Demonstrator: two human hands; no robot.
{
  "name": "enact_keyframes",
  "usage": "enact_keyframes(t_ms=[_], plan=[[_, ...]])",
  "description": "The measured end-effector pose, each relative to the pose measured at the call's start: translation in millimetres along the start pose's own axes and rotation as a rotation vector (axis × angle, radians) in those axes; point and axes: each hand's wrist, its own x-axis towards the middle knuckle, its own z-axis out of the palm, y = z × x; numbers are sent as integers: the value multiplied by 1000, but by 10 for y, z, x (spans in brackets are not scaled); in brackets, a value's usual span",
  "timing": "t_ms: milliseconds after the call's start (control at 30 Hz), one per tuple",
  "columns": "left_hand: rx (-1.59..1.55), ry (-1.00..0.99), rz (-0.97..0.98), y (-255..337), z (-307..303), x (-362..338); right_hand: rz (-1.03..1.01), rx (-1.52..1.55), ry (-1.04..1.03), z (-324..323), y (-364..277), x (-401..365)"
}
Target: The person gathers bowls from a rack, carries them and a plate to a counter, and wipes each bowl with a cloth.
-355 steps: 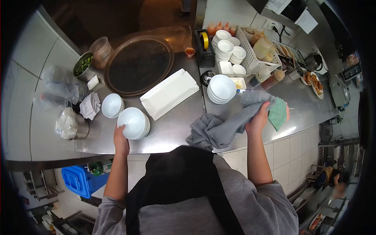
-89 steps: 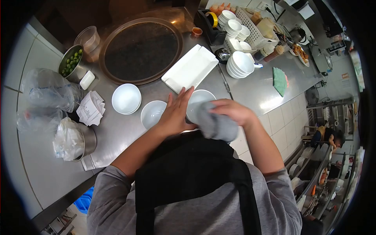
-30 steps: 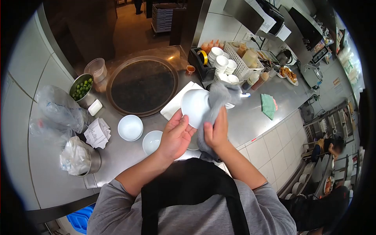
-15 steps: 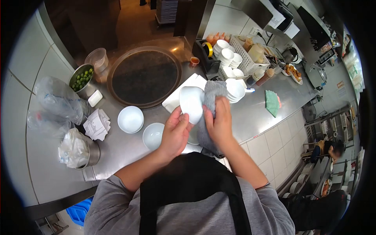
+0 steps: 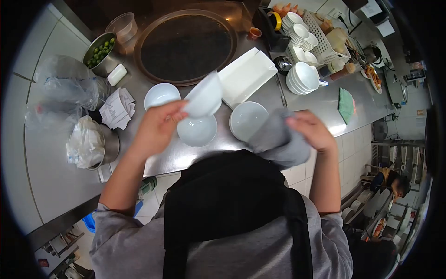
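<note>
In the head view my left hand [image 5: 160,128] grips a white bowl [image 5: 204,96] by its rim; the bowl is tilted and a little blurred. Below and behind it, two more bowls sit on the steel counter, an upper-left bowl [image 5: 160,94] and a nearer bowl [image 5: 197,131]. Over to the right, my right hand [image 5: 313,130] is closed on a grey cloth [image 5: 283,139], which hangs down smeared by motion. The cloth overlaps part of a third bowl [image 5: 246,118] at the counter's front. Beyond the bowls lies a white rectangular dish [image 5: 251,76].
A large round brown tray [image 5: 186,46] takes up the back. On the left stand a pot of green fruit [image 5: 102,53], plastic bags [image 5: 69,79] and paper slips [image 5: 118,108]. Stacked bowls [image 5: 303,79], a white basket [image 5: 320,37] and a green cloth [image 5: 345,106] are on the right.
My hands have moved apart: the bowl went left in my left hand, while the cloth came away from it to the right. The view has shifted, uncovering the bowl at the front and the dish.
</note>
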Motion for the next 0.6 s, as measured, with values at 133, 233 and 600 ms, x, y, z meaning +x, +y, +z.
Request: enact_keyframes(t_ms=[133, 233, 600], plan=[[490, 5, 304, -314, 235, -205, -32, 380, 374, -285, 202, -205], [570, 23, 393, -433, 383, -233, -25, 236, 473, -229, 344, -152], [764, -113, 405, -624, 580, -445, -340, -1043, 305, 1144, 499, 366]])
